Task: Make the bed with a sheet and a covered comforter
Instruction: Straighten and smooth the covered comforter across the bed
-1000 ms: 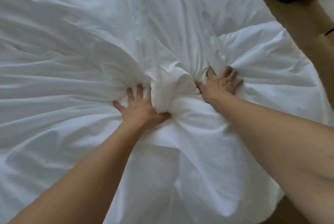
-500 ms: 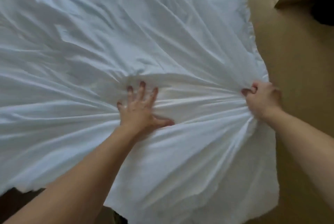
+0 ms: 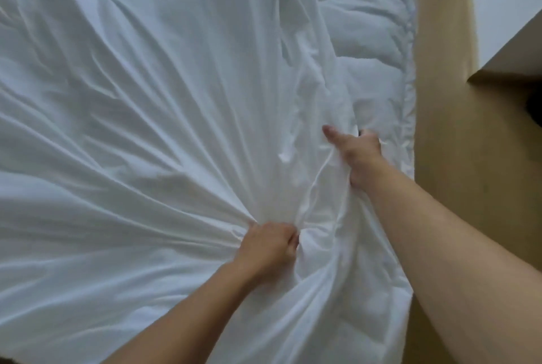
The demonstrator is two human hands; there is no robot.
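The head view is mostly filled by a smooth white cover (image 3: 132, 129). It is spread across the bed and pulled into long creases that fan out from the near middle. The left hand (image 3: 268, 242) is balled into a fist there, its fingers curled round a bunch of the cover. The creases run to that bunch from the left and from the far side.

The right hand (image 3: 359, 155) is farther away and to the right, apart from the left hand. Its thumb (image 3: 330, 131) sticks out straight to the left over the cloth. Its other fingers are curled down and grip a fold of the cover, with the fingertips hidden in the fabric. A raised ridge of cloth runs between the two hands, and both forearms are bare.

Beyond the right hand, along the right side of the bed, the puffy comforter (image 3: 366, 26) lies bare, its surface softer and bumpy. The edge of the cover lies over its left part.

To the right of the bed is a tan floor (image 3: 457, 173). A piece of white furniture (image 3: 510, 5) stands in the upper right corner. Something dark (image 3: 535, 111) shows below it at the frame edge, too cut off to tell what it is.
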